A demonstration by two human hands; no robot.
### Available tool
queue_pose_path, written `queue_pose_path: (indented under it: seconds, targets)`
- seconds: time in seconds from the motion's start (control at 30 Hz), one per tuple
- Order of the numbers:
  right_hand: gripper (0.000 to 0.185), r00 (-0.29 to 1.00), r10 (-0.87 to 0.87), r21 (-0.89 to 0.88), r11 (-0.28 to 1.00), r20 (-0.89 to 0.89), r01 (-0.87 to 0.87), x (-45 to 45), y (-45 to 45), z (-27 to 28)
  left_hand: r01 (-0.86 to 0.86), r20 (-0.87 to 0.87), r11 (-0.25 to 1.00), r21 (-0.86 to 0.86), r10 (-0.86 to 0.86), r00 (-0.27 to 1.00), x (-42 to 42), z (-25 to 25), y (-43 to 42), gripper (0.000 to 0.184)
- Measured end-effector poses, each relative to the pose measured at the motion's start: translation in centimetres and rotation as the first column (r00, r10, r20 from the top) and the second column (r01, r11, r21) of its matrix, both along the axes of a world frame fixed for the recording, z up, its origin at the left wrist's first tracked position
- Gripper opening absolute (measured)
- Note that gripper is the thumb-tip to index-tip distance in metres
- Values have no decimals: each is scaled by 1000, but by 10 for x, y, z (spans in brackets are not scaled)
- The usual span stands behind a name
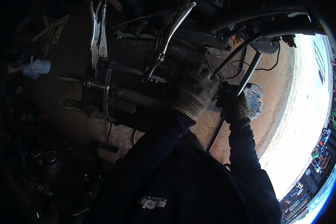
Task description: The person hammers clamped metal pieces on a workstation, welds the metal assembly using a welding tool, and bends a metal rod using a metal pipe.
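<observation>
My left hand (198, 89), in a knitted work glove, is closed beside a dark frame part. A thick black cable (233, 54) runs into its fingers; the cable's end is hidden. My right hand (233, 104), also gloved, is wrapped round a straight metal bar (250, 71) that slants up to the right. Left of my hands, a dark metal tube (140, 98) lies by a curved bracket (107, 87). Locking pliers (98, 43) stand above the bracket, and another pair of locking pliers (164, 48) grips nearer my left hand.
An open-end wrench (134, 36) lies between the upper pliers. More dark locking pliers (82, 107) sit at the left. Thin rods (55, 30) lie on the ground. A slotted grey plate (254, 100) is beside my right hand, and dark tubing crosses the upper right.
</observation>
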State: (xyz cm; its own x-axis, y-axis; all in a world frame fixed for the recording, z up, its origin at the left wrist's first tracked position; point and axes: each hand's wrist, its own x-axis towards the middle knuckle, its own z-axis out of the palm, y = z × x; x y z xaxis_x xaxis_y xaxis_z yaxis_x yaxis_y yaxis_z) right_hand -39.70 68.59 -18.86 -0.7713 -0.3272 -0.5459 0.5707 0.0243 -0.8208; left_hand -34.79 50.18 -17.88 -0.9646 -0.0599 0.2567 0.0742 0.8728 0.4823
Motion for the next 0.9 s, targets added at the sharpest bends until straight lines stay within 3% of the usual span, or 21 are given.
queue_pose_path:
  seconds: [0.13, 0.2, 0.33, 0.43, 0.5, 0.57, 0.67, 0.8, 0.87, 0.9]
  targets:
    - [39, 1000, -17, -62, 998, 6, 17, -2, 2, -3, 31, 76, 998, -51, -27, 997, 0, 10, -4, 25]
    - [43, 1000, 12, 36, 999, 2, -12, -2, 1, 3, 28, 70, 997, -73, -23, 997, 0, 9, -2, 23]
    - [50, 998, 13, 63, 998, -58, -10, -2, 26, -1, 22, 101, 993, -114, -11, 995, -1, 13, -2, 19]
    - [56, 995, 37, -43, 998, -97, -42, 0, 69, -10, 10, 36, 1000, -2, -10, 999, -1, 7, -4, 18]
    - [61, 971, 171, 31, 985, -167, -168, 2, 98, -11, 23, 41, 1000, 1, -23, 999, -1, 7, -4, 19]
    - [54, 979, 160, 97, 984, -126, -149, 8, 123, -3, 40, 49, 999, 2, -40, 998, 1, 6, -2, 21]
    - [41, 975, 215, 287, 932, 54, -222, 13, 152, 8, 40, 11, 999, -33, -40, 999, 0, 6, -2, 24]
    - [37, 966, 213, 377, 891, 145, -253, 13, 156, 25, 24, 23, 998, -51, -22, 999, 0, 6, -1, 25]
    - [36, 869, 490, 576, 692, 69, -435, 9, 155, 23, 14, 26, 998, -56, -13, 1000, 0, 4, 0, 26]
    - [36, 873, 484, 573, 698, 65, -429, 7, 150, 25, 10, 42, 999, -46, -8, 999, -1, 5, 1, 25]
